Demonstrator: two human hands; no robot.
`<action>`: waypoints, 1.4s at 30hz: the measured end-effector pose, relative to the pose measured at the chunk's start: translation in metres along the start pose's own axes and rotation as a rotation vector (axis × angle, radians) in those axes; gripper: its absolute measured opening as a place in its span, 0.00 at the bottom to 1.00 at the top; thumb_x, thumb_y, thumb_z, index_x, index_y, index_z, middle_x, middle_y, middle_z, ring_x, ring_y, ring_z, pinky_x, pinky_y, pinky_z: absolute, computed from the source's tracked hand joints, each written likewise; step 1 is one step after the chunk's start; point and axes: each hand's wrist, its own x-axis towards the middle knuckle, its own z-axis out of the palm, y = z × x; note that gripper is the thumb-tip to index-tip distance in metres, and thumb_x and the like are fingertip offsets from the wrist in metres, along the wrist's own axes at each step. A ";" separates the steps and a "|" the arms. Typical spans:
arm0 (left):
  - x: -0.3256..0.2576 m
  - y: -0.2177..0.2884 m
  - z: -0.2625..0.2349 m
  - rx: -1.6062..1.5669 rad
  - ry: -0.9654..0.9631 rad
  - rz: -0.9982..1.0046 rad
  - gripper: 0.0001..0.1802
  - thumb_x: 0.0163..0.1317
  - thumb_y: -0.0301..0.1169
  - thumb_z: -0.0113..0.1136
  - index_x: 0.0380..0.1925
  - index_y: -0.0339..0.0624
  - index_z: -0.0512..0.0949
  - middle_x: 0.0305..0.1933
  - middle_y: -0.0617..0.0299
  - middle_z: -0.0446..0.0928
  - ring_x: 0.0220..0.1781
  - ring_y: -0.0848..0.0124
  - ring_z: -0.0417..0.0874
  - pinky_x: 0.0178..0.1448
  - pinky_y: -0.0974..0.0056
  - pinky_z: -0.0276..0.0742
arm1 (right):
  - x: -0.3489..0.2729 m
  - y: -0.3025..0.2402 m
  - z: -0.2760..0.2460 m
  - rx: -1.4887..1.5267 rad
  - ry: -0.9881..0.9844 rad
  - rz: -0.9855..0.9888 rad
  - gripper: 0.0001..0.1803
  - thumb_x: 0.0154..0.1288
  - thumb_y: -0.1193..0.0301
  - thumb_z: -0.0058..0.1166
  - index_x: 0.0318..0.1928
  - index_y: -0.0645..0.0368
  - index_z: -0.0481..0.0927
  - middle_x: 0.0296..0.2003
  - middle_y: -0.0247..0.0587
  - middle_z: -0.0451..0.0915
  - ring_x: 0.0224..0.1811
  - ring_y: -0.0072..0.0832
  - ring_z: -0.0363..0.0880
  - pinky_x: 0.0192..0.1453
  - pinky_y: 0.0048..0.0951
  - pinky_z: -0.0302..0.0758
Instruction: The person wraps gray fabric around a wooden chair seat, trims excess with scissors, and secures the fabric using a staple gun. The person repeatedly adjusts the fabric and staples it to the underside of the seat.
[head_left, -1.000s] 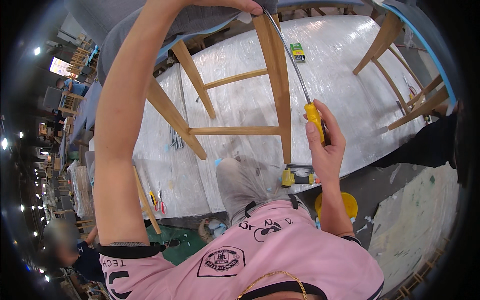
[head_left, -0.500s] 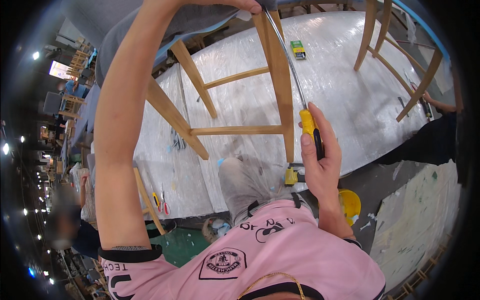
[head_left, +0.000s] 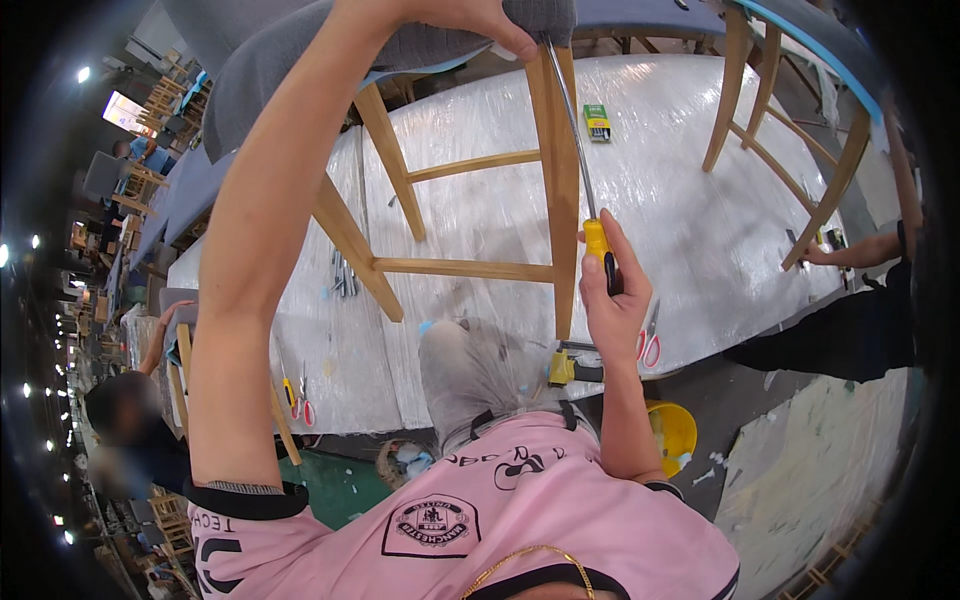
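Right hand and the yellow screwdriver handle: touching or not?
Touching. The head view shows the right hand closed on the yellow screwdriver handle, gripping it between thumb and fingers.

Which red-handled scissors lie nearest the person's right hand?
The scissors just right of the right hand's wrist; the pair at far left lies farther off, beside a yellow-handled tool.

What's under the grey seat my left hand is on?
Wooden legs and crossbars, above a plastic-wrapped surface. Your left arm covers part of the grey seat, and its underside is mostly hidden.
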 end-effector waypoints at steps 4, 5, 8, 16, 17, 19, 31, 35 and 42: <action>0.004 0.003 -0.001 0.040 -0.033 -0.016 0.59 0.47 0.53 0.77 0.75 0.40 0.60 0.72 0.39 0.68 0.74 0.47 0.69 0.79 0.49 0.64 | 0.011 0.026 0.003 -0.152 0.043 -0.241 0.24 0.75 0.72 0.59 0.68 0.63 0.76 0.54 0.44 0.84 0.50 0.27 0.82 0.57 0.27 0.75; 0.007 0.005 0.000 0.032 -0.047 -0.026 0.56 0.49 0.54 0.76 0.74 0.40 0.63 0.71 0.39 0.69 0.73 0.47 0.71 0.78 0.48 0.65 | 0.008 0.028 0.006 -0.118 0.050 -0.211 0.24 0.75 0.72 0.59 0.68 0.63 0.77 0.54 0.45 0.84 0.51 0.27 0.82 0.57 0.28 0.75; 0.015 -0.007 -0.032 -0.198 -0.098 -0.210 0.48 0.54 0.60 0.72 0.68 0.40 0.73 0.67 0.43 0.76 0.70 0.49 0.76 0.77 0.49 0.66 | -0.003 0.011 0.013 0.011 -0.008 -0.041 0.24 0.75 0.71 0.58 0.68 0.64 0.77 0.54 0.46 0.84 0.53 0.28 0.82 0.59 0.29 0.75; 0.056 -0.109 0.025 -0.563 0.109 -0.103 0.34 0.72 0.55 0.60 0.63 0.36 0.81 0.67 0.52 0.80 0.71 0.61 0.76 0.78 0.61 0.65 | -0.017 -0.030 -0.015 -0.077 -0.053 0.092 0.26 0.76 0.70 0.58 0.70 0.64 0.74 0.54 0.46 0.84 0.55 0.28 0.82 0.62 0.29 0.75; 0.057 -0.118 0.026 -0.572 0.109 -0.069 0.34 0.72 0.54 0.60 0.62 0.35 0.81 0.67 0.52 0.81 0.71 0.62 0.77 0.78 0.62 0.65 | -0.019 -0.035 -0.016 -0.079 -0.055 0.108 0.26 0.76 0.70 0.59 0.70 0.64 0.74 0.55 0.46 0.84 0.55 0.28 0.82 0.62 0.29 0.75; 0.062 -0.117 0.024 -0.570 0.096 -0.096 0.32 0.73 0.53 0.60 0.62 0.36 0.81 0.67 0.52 0.80 0.70 0.62 0.77 0.77 0.62 0.65 | -0.023 -0.039 -0.020 -0.099 -0.050 0.127 0.26 0.76 0.69 0.59 0.70 0.64 0.74 0.55 0.46 0.84 0.55 0.28 0.82 0.62 0.29 0.75; 0.039 -0.060 0.006 -0.525 -0.015 -0.410 0.42 0.68 0.65 0.55 0.70 0.45 0.76 0.79 0.50 0.67 0.78 0.58 0.68 0.80 0.52 0.60 | -0.023 -0.051 -0.017 -0.178 -0.018 0.157 0.26 0.77 0.69 0.59 0.71 0.62 0.75 0.57 0.46 0.83 0.56 0.27 0.82 0.61 0.28 0.76; 0.037 -0.063 0.004 -0.591 -0.076 -0.373 0.43 0.68 0.67 0.54 0.71 0.49 0.76 0.79 0.49 0.66 0.78 0.57 0.68 0.80 0.49 0.59 | -0.024 -0.039 -0.015 -0.116 -0.017 0.170 0.26 0.76 0.70 0.60 0.71 0.62 0.74 0.56 0.45 0.84 0.55 0.27 0.82 0.60 0.27 0.76; 0.027 -0.051 -0.002 -0.667 -0.079 -0.390 0.43 0.68 0.66 0.55 0.71 0.46 0.75 0.78 0.49 0.68 0.77 0.58 0.69 0.79 0.54 0.60 | -0.028 -0.052 -0.029 -0.068 -0.026 0.188 0.25 0.75 0.73 0.59 0.69 0.65 0.75 0.53 0.45 0.84 0.53 0.26 0.82 0.58 0.27 0.76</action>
